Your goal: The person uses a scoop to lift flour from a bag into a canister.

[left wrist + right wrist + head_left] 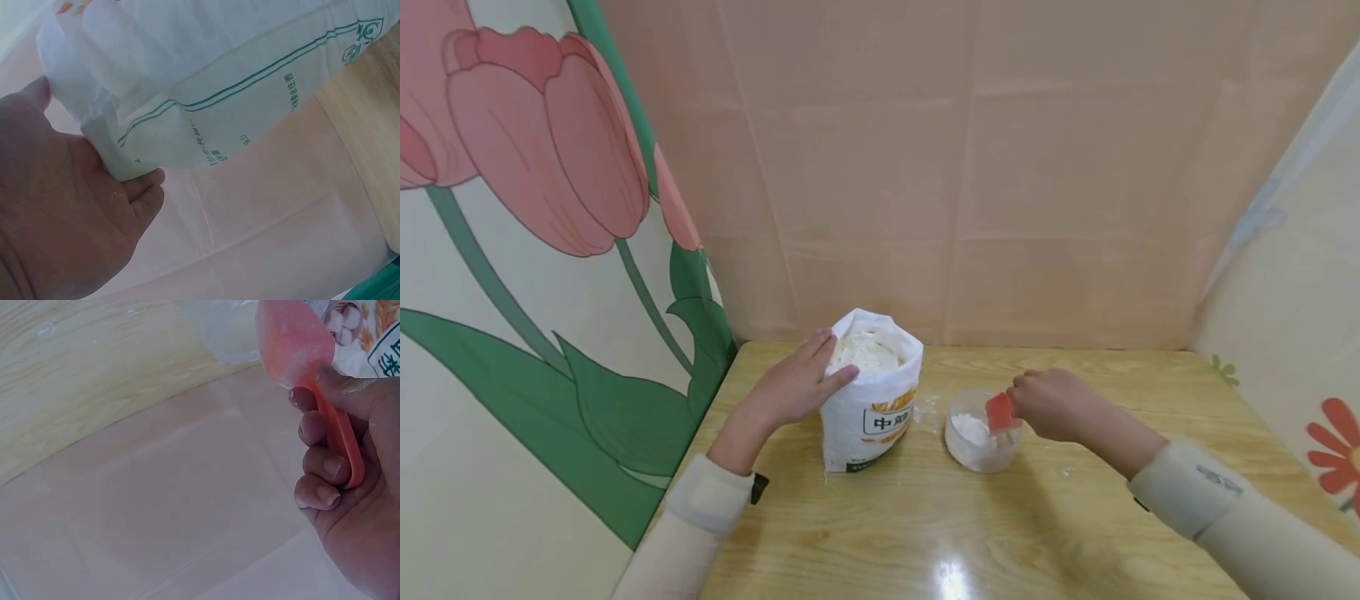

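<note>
A white flour bag (868, 417) stands upright on the table, its top open and full of white flour (868, 352). My left hand (797, 383) holds the bag's left rim, thumb across the front and fingers along the far side; the left wrist view shows the bag's edge (125, 140) between them. To the right of the bag sits a clear round bowl (981, 458) with a heap of flour (972, 429) inside. My right hand (1056, 406) grips a pinkish-red scoop (340, 440) by its handle, fingers curled round it. The scoop's head is tilted over the bowl's right side.
The wooden table (865, 542) has flour specks (927, 404) between the bag and bowl. A pinkish cloth (962, 208) hangs behind the table. Printed panels stand on both sides, with tulips (550, 142) on the left and a red flower (1337, 446) on the right.
</note>
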Motion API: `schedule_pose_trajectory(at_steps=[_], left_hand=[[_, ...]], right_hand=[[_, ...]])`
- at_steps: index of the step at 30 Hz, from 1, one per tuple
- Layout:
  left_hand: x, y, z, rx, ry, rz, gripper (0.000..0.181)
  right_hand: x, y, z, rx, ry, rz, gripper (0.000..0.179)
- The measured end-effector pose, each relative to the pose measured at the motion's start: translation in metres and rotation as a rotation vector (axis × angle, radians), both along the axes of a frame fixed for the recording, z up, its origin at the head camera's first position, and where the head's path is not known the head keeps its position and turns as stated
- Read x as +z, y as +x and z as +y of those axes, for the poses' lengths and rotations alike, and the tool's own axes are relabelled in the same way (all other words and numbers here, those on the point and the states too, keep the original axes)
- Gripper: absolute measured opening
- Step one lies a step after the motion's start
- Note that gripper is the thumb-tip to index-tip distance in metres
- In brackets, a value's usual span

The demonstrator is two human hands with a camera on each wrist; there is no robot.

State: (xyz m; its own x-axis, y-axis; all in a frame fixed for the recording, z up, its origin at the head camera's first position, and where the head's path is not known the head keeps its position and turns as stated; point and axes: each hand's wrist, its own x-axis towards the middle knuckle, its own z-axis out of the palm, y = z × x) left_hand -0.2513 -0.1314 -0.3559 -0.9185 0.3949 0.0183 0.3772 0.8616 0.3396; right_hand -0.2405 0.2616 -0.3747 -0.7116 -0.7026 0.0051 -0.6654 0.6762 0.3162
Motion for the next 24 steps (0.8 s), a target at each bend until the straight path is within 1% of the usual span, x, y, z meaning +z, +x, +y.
schedule_pose_trajectory(at_steps=[2,4,10,13,20,24], left_hand=[[0.000,0.000,0.000,-0.001,0.000,0.002,0.102],[0.001,0.001,0.000,-0.001,0.000,0.003,0.103],[0.001,0.001,0.000,0.002,-0.002,0.001,0.104],[0.001,0.000,0.001,0.005,-0.007,0.001,0.103],[0.001,0.000,0.001,0.007,-0.012,-0.002,0.102],[0.002,0.001,0.002,0.011,-0.002,-0.008,0.101]], right_hand=[[0.000,0.000,0.000,0.005,0.001,0.018,0.020],[0.001,0.000,0.001,0.002,-0.003,0.014,0.020],[0.006,0.003,0.004,-0.039,-0.039,-0.035,0.019],[0.007,0.004,0.009,-0.048,-0.076,-0.058,0.018],[0.000,0.005,0.025,-0.077,-0.267,-0.114,0.024],[-0.008,0.006,0.034,-0.081,-0.345,-0.123,0.025]])
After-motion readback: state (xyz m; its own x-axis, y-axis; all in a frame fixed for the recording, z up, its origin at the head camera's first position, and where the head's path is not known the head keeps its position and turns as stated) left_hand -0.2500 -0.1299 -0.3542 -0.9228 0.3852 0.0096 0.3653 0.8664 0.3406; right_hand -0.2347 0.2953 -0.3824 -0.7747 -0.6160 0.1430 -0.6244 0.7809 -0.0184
